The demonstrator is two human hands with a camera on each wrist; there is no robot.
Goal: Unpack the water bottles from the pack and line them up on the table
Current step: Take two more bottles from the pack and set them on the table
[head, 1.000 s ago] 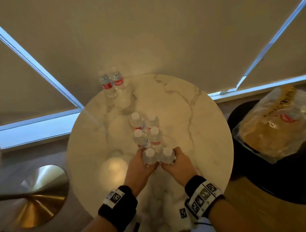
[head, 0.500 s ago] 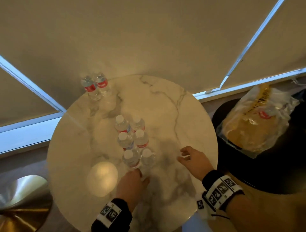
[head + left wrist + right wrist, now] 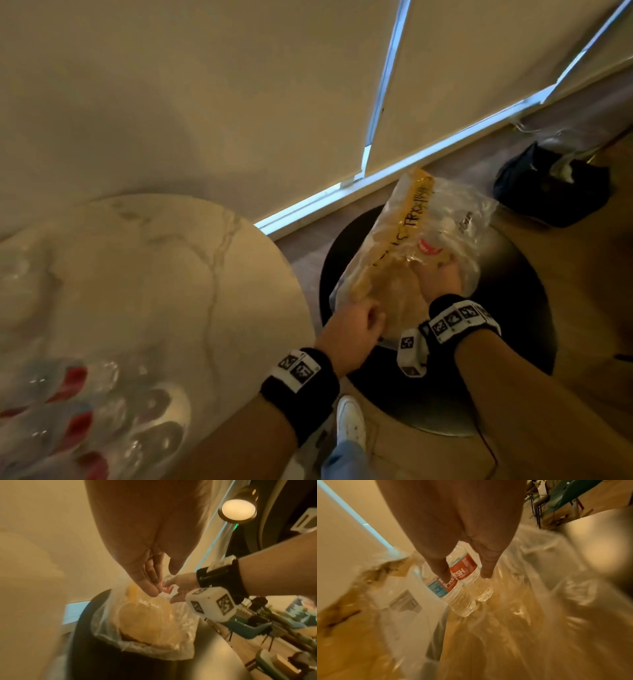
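Fetch step: our right hand (image 3: 458, 527) lay spread over two water bottles (image 3: 465, 566) in pack (image 3: 394, 240), unclasped; left hand (image 3: 352, 325) relaxed at its edge. Next needed: firm grasp, lift to counter (image 3: 154, 274).

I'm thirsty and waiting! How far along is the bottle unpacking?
Done: several water bottles sit on the marble table, though blurred. In hand: the right hand reaches into the plastic pack, fingers touching two bottles lying there, while the left hand is at its edge. Left: lift those two out and line them up; any more inside is hidden.
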